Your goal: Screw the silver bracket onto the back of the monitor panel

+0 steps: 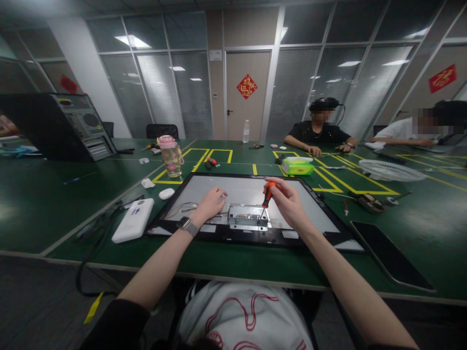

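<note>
Your right hand grips a screwdriver, fingers closed on its handle, the tip at the metal bracket below. Your left hand, empty, fingers loosely extended, lies over the panel left of that grip. Beneath, a green table bears yellow tape; beyond the grip stand a door and glass partitions.

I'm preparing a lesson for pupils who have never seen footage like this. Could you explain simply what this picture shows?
There is no robot here: a person works bare-handed. The single picture comes from a camera worn on that person's head, looking forward and down. The right hand holds an orange-and-black screwdriver, pointing down at a metal bracket on a black-framed panel. The left hand is on or just above the panel, fingers outstretched. Nearby on the green table are a pink-lidded bottle and a white block.
</note>
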The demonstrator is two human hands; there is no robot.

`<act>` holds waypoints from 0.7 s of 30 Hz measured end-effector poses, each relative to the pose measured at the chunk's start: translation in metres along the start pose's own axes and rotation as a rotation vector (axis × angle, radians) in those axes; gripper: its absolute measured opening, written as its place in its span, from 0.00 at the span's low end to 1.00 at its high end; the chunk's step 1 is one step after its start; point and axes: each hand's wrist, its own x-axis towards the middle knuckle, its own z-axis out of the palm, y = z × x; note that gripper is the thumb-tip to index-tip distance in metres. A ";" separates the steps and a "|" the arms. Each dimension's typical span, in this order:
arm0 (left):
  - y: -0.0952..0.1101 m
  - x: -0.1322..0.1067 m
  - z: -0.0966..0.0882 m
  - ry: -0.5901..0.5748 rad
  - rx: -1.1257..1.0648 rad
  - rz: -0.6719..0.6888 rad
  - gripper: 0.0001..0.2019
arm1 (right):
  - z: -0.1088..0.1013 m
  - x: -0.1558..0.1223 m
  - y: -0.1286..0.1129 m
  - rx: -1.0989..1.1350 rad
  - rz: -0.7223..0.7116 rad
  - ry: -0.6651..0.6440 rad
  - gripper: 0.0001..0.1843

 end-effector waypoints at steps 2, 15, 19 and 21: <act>0.000 0.001 0.000 -0.020 0.014 0.004 0.12 | 0.002 0.000 -0.002 0.023 0.005 -0.023 0.16; 0.009 -0.001 -0.006 -0.174 0.015 -0.035 0.13 | 0.002 0.000 -0.006 0.165 0.055 -0.023 0.13; 0.009 0.000 -0.007 -0.189 0.032 -0.047 0.14 | 0.002 -0.001 -0.005 0.111 0.045 0.003 0.14; 0.010 -0.001 -0.007 -0.191 0.032 -0.050 0.14 | 0.003 -0.001 -0.004 0.076 0.022 0.037 0.13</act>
